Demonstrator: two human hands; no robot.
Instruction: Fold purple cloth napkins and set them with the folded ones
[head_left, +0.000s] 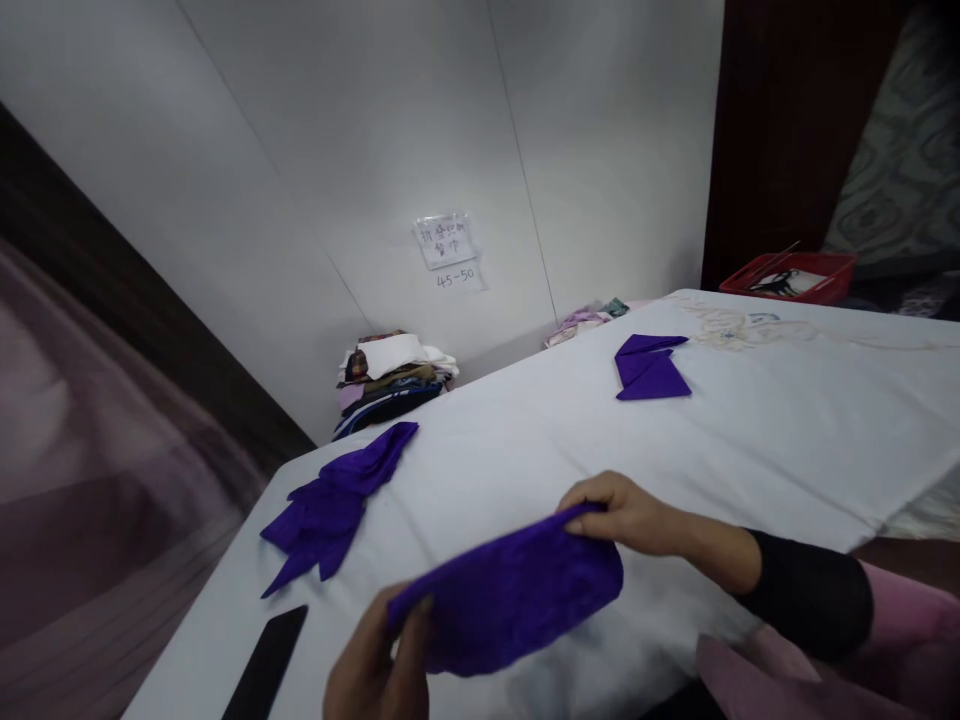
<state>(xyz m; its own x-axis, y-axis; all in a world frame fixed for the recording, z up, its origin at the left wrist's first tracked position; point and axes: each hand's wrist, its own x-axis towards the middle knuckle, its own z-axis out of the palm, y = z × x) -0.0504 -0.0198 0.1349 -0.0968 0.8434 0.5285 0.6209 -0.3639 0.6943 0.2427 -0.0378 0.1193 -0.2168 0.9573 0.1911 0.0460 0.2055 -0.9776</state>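
Note:
A folded purple napkin [517,595] is stretched between my two hands above the near part of the white table. My left hand [382,660] pinches its left top corner, thumb in front. At the opposite top corner, my right hand [619,515] grips the edge between thumb and fingers. The cloth's lower edge hangs in a loose curve. To the left lies another purple napkin [337,500], folded with several pointed tips. A third purple napkin [651,368], folded into angular points, rests farther back on the right.
The white-covered table [510,450] runs along a pale wall bearing a handwritten paper sign [448,242]. A stack of folded clothes [394,375] is behind the table's far edge. A black flat object [266,660] lies front left. A red basket [821,278] stands back right.

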